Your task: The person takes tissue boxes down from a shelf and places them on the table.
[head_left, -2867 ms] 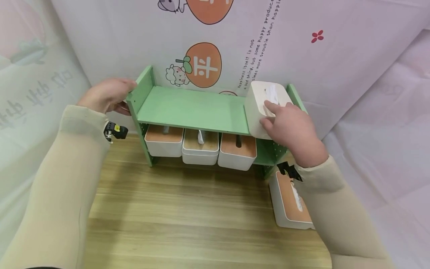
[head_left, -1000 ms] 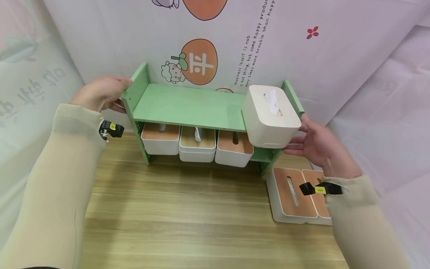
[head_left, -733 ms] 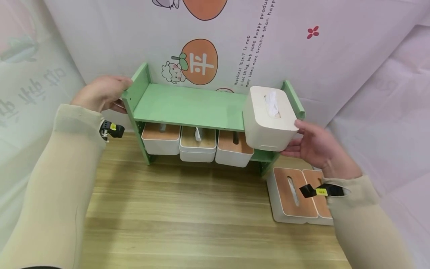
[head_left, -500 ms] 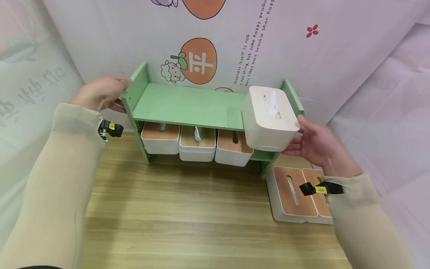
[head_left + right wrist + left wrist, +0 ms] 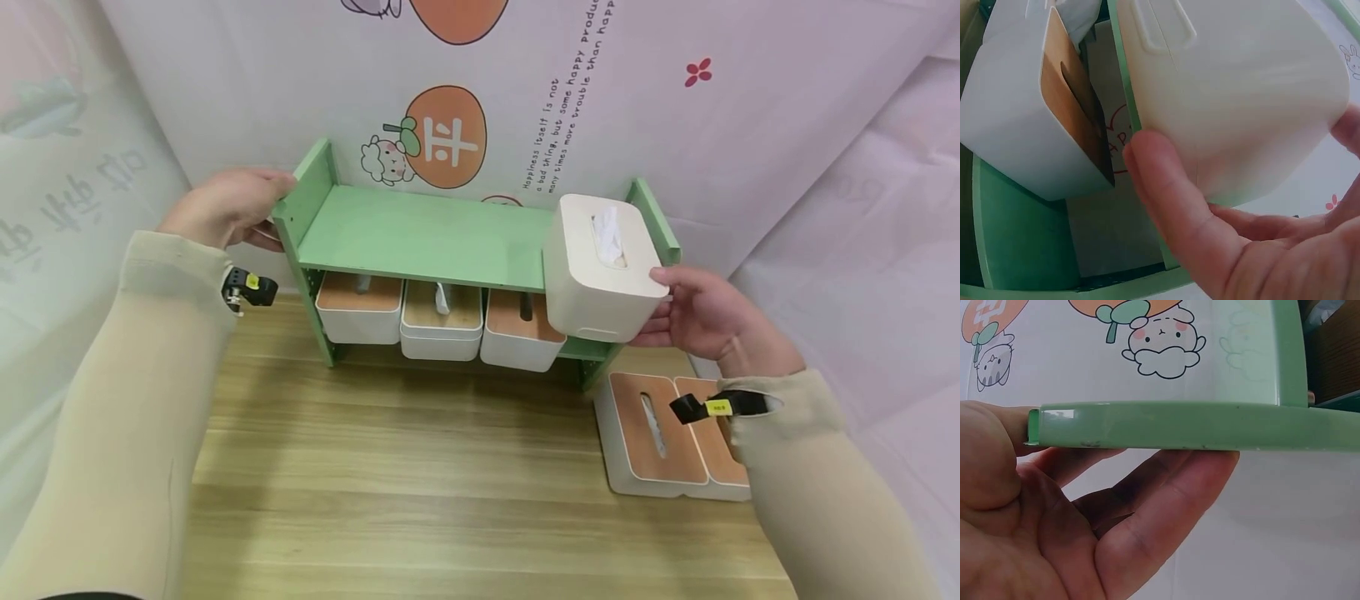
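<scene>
In the head view, a cream tissue box with white tissue showing in its slot stands at the right end of the green shelf, overhanging the front edge. My right hand holds its right side, thumb near the top edge and other fingers lower down. The right wrist view shows fingertips against the cream box. My left hand grips the shelf's left side panel. In the left wrist view the panel's edge runs between the thumb and the other fingers.
On the lower tier sit three white tissue boxes with wooden lids: a left one, a middle one and a right one. Two similar boxes stand side by side on the wood-grain surface. Printed cloth hangs behind.
My right hand has gone from the top of the cream box to its right side. The box has come slightly forward over the shelf edge. My left hand keeps its hold on the panel.
</scene>
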`<state>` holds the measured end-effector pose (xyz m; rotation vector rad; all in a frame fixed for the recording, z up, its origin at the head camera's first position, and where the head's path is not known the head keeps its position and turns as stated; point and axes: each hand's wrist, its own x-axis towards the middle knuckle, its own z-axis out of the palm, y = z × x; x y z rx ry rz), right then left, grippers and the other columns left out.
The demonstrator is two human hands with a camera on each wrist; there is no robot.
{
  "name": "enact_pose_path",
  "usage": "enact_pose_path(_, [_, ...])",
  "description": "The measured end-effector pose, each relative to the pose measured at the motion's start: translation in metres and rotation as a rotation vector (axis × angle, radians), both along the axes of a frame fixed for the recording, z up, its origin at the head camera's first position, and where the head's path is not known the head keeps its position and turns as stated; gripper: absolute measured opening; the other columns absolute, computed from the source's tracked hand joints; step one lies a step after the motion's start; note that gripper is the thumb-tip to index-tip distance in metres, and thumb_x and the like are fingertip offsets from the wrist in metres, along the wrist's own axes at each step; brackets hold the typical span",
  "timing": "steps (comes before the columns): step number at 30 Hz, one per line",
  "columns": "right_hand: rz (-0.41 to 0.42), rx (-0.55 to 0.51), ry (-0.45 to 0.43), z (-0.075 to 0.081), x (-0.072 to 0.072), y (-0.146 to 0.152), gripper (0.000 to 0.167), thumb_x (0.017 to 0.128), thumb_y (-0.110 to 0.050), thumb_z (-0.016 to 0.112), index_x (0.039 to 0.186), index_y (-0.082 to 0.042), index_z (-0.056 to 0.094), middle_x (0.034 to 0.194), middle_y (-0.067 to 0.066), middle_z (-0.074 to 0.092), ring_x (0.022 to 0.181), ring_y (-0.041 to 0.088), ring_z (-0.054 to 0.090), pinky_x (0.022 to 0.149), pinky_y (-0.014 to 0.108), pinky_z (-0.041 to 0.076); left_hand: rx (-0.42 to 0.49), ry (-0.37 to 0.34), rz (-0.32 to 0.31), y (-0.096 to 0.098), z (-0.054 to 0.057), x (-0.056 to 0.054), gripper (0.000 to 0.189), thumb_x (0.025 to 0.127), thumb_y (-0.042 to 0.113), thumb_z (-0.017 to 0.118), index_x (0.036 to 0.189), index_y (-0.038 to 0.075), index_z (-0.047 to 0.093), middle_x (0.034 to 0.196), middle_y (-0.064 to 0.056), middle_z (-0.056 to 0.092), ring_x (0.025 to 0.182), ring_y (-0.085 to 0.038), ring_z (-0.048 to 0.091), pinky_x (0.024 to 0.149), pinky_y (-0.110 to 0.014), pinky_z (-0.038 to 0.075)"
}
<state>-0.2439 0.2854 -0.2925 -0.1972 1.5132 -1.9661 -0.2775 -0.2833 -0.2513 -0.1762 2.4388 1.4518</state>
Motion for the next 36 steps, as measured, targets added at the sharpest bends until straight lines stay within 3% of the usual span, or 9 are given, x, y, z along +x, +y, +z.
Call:
enact_pose_path(6, [0.038,-0.037,0.035,-0.003,0.004,0.002,0.044,0.108,-0.022,0.029,0.109,-0.001,0.067,0.104,0.024,0.07,0.098,0.038,0.069,0.088,0.056,0.053,0.01,0.002,-0.016,0.001,0.001,0.0,0.062,0.108,0.047,0.027,0.16,0.014,0.018,0.147,-0.021,0.038,0.115,-0.041,0.056,0.092,-0.049,0.053])
enact_pose_path(18, [0.191,-0.184,0.152,-0.006,0.021,0.001,0.047,0.107,-0.016,0.021,0.13,-0.001,0.059,0.116,0.021,0.068,0.104,0.041,0.066,0.092,0.059,0.05,0.005,-0.004,-0.027,0.0,0.0,-0.001,0.062,0.108,0.048,0.025,0.16,0.016,0.017,0.147,-0.02,0.038,0.115,-0.039,0.056,0.092,-0.047,0.053])
enact_pose_path(28, [0.245,-0.239,0.132,-0.015,0.048,-0.01,0.044,0.105,-0.008,0.027,0.129,0.002,0.061,0.117,0.019,0.068,0.102,0.037,0.068,0.091,0.059,0.049,0.015,-0.012,-0.022,0.001,0.0,-0.001,0.062,0.108,0.047,0.026,0.16,0.014,0.017,0.146,-0.019,0.039,0.116,-0.038,0.055,0.094,-0.048,0.051])
enact_pose_path(36, [0.297,-0.143,0.179,-0.03,0.077,-0.024,0.04,0.101,-0.004,0.034,0.134,-0.003,0.056,0.115,0.015,0.069,0.1,0.026,0.069,0.088,0.051,0.054,0.013,-0.002,-0.024,0.0,-0.001,-0.001,0.061,0.109,0.045,0.027,0.159,0.011,0.021,0.142,-0.019,0.042,0.113,-0.036,0.058,0.092,-0.047,0.053])
